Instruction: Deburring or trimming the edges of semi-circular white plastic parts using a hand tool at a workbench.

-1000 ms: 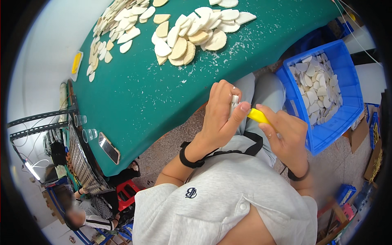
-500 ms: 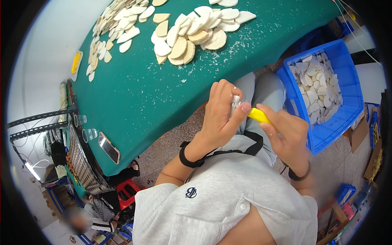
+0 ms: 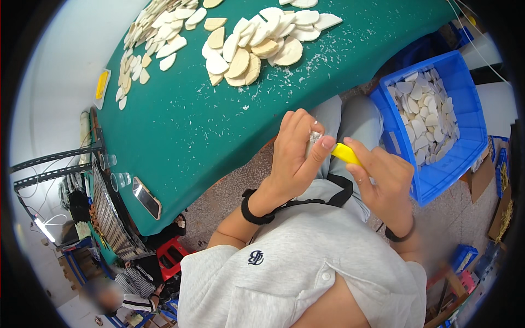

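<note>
Short-sleeved light grey shirt (image 3: 306, 273), centre-bottom of frame; small dark emblem on chest, white button at the placket. Black strap (image 3: 328, 199) crosses just above the shirt. Black band on left wrist (image 3: 252, 210), another on right wrist (image 3: 399, 236). Grey trousers (image 3: 353, 117) at centre.

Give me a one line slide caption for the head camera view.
Left hand grips a small pale piece while right hand holds a yellow-handled tool beside a blue bin.

The left hand (image 3: 295, 158) pinches a small pale piece (image 3: 315, 136); the right hand (image 3: 383, 183) grips a yellow-handled tool (image 3: 345, 153) against it, between the green tabletop (image 3: 208, 126) and a blue bin (image 3: 437, 180).
</note>
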